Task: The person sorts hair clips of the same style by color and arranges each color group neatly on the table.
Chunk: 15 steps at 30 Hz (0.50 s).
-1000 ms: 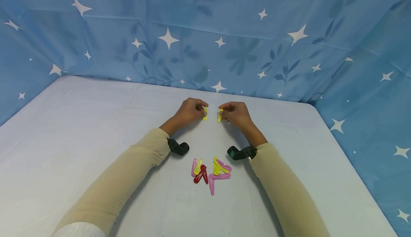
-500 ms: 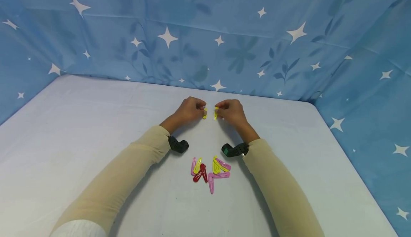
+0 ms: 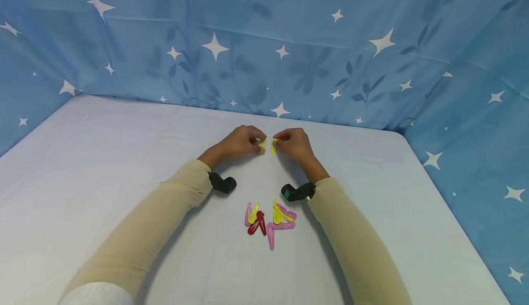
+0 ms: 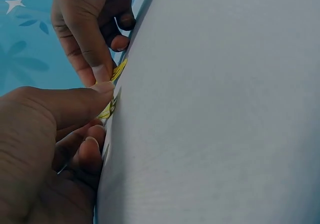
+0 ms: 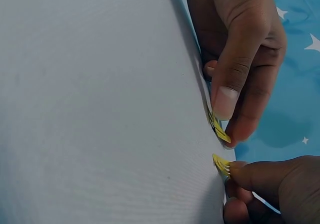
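Observation:
Near the far edge of the table, my left hand (image 3: 244, 141) pinches a yellow snap hair clip (image 3: 263, 144) between thumb and fingers. Just to its right, my right hand (image 3: 294, 143) pinches another yellow hair clip (image 3: 273, 147). The fingers partly cover both clips. A small gap separates the two clips in the right wrist view, where the left hand's clip (image 5: 218, 129) is above the right hand's clip (image 5: 221, 164). In the left wrist view, the left thumb hides much of its clip (image 4: 107, 109).
Between the forearms lie several loose snap clips: a pink clip (image 3: 248, 214) by a yellow one (image 3: 253, 214), red clips (image 3: 257, 224), more yellow clips (image 3: 278, 214) with a pink one (image 3: 287, 211), and pink clips (image 3: 271, 237) nearer the front. A blue curtain (image 3: 256, 66) hangs behind the white table (image 3: 124, 158).
My right hand has moved left with its yellow clip, narrowing the gap to the left hand's clip. The left hand has stayed nearly in place. The loose clips lie as before.

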{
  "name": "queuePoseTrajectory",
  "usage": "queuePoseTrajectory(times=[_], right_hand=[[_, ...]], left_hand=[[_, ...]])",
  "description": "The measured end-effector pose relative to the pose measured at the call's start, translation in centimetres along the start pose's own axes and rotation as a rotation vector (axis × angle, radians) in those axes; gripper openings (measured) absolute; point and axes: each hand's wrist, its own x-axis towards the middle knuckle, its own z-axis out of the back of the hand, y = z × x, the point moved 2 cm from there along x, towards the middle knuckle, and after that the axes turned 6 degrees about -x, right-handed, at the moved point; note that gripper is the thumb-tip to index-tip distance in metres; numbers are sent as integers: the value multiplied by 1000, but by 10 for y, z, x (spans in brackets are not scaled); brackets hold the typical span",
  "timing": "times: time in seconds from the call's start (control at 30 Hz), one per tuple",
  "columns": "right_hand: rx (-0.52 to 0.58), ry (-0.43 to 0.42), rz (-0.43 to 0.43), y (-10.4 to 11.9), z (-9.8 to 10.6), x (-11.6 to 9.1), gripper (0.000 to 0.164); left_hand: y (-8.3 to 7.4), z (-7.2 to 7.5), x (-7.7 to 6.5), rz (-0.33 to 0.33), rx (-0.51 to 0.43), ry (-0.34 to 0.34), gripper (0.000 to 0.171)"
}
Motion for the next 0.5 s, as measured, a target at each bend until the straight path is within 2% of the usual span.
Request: queuePoseTrajectory(times=[0.23,0.5], right_hand=[[-53,7,-10,5,-1,-1,16],[-65,20,-14,7,-1,-2,18]], left_hand=[[-1,-1,-1,-23,6,38,42],[-4,-1,-4,-15,10,38,41]])
